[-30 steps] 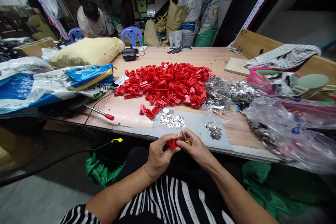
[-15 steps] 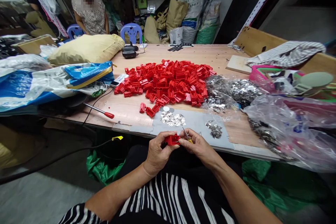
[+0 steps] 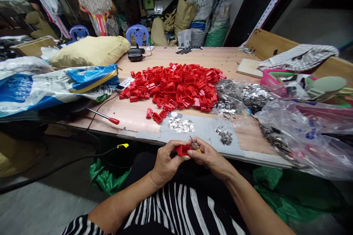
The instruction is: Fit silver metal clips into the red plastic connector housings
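My left hand (image 3: 167,159) is closed on a small red plastic housing (image 3: 182,149), held just off the table's front edge above my lap. A screwdriver (image 3: 198,149) with a yellow handle is gripped in my right hand (image 3: 208,156), its thin metal shaft pointing up and to the left. The fingertips of that hand touch the housing's right end; whether they also pinch a small part is hidden. Just beyond my hands, flat silvery metal pieces (image 3: 180,125) lie on a grey mat (image 3: 204,126). A smaller heap of metal parts (image 3: 224,136) is to their right.
A big pile of red housings (image 3: 176,84) covers the table's middle. Clear bags of metal parts (image 3: 309,136) and a pink basket (image 3: 271,80) are at right. Sacks (image 3: 91,51) and a red-tipped lever (image 3: 113,120) stand at left. Another person (image 3: 96,3) is behind the table.
My hands stay nearly in place, with the housing and screwdriver shifted only slightly. The person in the background has straightened up and now holds a red and white packet.
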`<move>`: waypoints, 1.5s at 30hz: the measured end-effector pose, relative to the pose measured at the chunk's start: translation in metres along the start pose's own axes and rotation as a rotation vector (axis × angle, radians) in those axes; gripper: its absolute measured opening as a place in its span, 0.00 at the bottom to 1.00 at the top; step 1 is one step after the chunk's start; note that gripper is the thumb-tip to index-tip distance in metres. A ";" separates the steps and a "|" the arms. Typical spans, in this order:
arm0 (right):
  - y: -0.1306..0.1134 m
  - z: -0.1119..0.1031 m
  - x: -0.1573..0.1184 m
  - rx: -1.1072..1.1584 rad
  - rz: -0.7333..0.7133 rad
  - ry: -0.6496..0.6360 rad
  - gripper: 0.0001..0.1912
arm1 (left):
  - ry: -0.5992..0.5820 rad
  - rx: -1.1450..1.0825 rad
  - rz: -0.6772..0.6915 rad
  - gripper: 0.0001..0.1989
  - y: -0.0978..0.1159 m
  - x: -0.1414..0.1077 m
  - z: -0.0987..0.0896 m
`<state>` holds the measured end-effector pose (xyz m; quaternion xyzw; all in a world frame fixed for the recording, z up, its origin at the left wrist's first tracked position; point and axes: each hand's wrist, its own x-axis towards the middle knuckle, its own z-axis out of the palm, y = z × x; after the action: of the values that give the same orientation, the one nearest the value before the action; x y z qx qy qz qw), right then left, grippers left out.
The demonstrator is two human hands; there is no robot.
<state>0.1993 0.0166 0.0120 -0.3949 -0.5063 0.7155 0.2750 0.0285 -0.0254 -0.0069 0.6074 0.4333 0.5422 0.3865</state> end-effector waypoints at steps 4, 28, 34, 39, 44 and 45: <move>0.004 -0.001 -0.004 0.093 0.034 -0.043 0.22 | -0.051 -0.023 -0.013 0.14 0.003 -0.003 -0.002; -0.006 -0.046 0.055 -1.323 -0.055 0.544 0.07 | 0.122 -0.152 -0.179 0.16 -0.017 0.008 -0.009; -0.008 -0.049 0.056 -1.262 -0.048 0.512 0.06 | 0.138 -0.174 -0.203 0.16 -0.020 0.009 -0.009; -0.009 -0.053 0.056 -1.181 -0.032 0.508 0.06 | 0.148 -0.193 -0.220 0.16 -0.021 0.010 -0.009; -0.008 -0.050 0.057 -1.247 -0.045 0.502 0.06 | 0.153 -0.194 -0.233 0.16 -0.022 0.009 -0.009; -0.008 -0.049 0.057 -1.264 -0.038 0.501 0.06 | 0.154 -0.195 -0.233 0.16 -0.022 0.009 -0.009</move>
<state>0.2095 0.0897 -0.0055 -0.6246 -0.7551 0.1641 0.1129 0.0178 -0.0100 -0.0234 0.4691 0.4745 0.5781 0.4696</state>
